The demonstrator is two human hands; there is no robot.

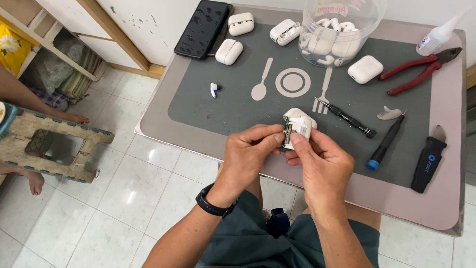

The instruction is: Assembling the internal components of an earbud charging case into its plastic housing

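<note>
Head view, looking down over a small table with a grey mat [223, 106]. I see both hands meeting at the near edge of the mat, closed around one white earbud charging case [299, 125] whose shell is split open, with internal parts and a bit of yellow showing at the seam.

Left hand [249, 151]: fingers curled, thumb and forefinger pinching the case's left side at the opened seam. Black band on that wrist.

Right hand [322, 164]: thumb pressed on the case's front face, the other fingers wrapped underneath. Both grips tight, no slack that I can see.

The case is held just above the table's front edge, over the lap, not resting on the mat.

Nearby on the mat: a black precision screwdriver [348, 118] just right of the case, a blue-tipped screwdriver [386, 143] beyond it, a black pry tool [429, 161] at the far right. Red-handled pliers [419, 69] and a glue bottle [439, 34] at the far right corner. Clear plastic tub [342, 30] full of white earbuds and cases at the back, four more white cases around it, a dark phone [203, 27] back left, one loose earbud [214, 90] left of centre.
</note>
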